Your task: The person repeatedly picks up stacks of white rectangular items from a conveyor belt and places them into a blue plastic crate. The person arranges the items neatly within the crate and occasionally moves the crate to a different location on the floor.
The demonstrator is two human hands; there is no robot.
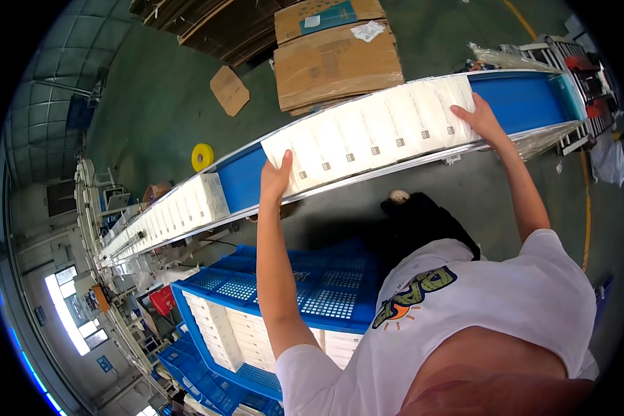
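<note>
White packs (374, 128): 1 row atop blue belt (516, 104), approx 7 by printed marks. I'd guess light, soft, slick wrap; may buckle mid-row, so hold both ends. My L hand (276, 180) and R hand (482, 120) clasp 1 end each, thumbs on top; squeeze, can't tell. Beyond: 1 more pack row (177, 211), 1 yellow roll (206, 154), 2 cardboard stacks (336, 66).

The wide head view looks down across the conveyor (516, 104).
</note>
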